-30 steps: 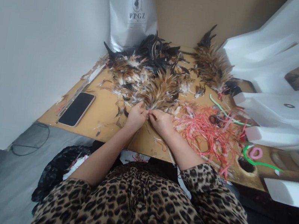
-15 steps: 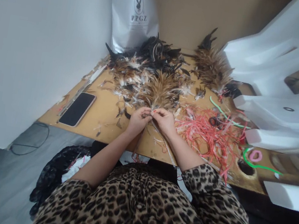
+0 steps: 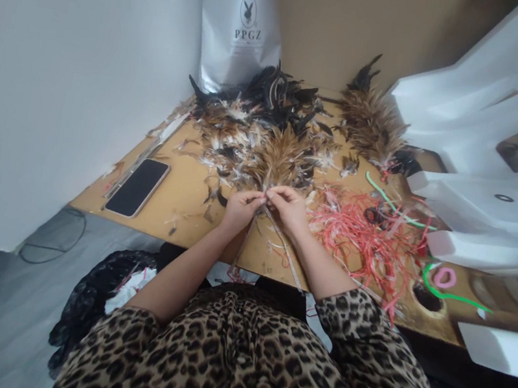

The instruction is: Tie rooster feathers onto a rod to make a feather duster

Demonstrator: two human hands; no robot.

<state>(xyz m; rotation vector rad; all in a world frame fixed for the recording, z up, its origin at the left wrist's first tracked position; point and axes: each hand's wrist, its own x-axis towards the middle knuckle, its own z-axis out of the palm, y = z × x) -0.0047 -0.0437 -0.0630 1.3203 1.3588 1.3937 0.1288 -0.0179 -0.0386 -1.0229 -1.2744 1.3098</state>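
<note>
My left hand (image 3: 239, 210) and my right hand (image 3: 292, 208) meet at the base of a fan-shaped bunch of brown feathers (image 3: 283, 156) on a wooden table (image 3: 181, 189). Both hands are closed in a pinch on the bunch's stems. A thin pale strip (image 3: 285, 251) runs from between my fingers down toward the table's near edge. A large heap of loose brown, white and black feathers (image 3: 252, 114) lies just behind the bunch. A tangle of red strings (image 3: 370, 238) lies right of my right hand.
A black phone (image 3: 138, 187) lies at the table's left. A silver bag (image 3: 242, 21) stands at the back. A second feather bundle (image 3: 371, 123) lies back right. White sheets (image 3: 485, 190) pile at the right, with green cords (image 3: 450, 293), a pink ring (image 3: 445, 276) and a hole (image 3: 427, 298).
My hands have lifted slightly and drawn closer together at the feather stems; the pale strip now hangs longer below my fingers. The camera view shifted a little.
</note>
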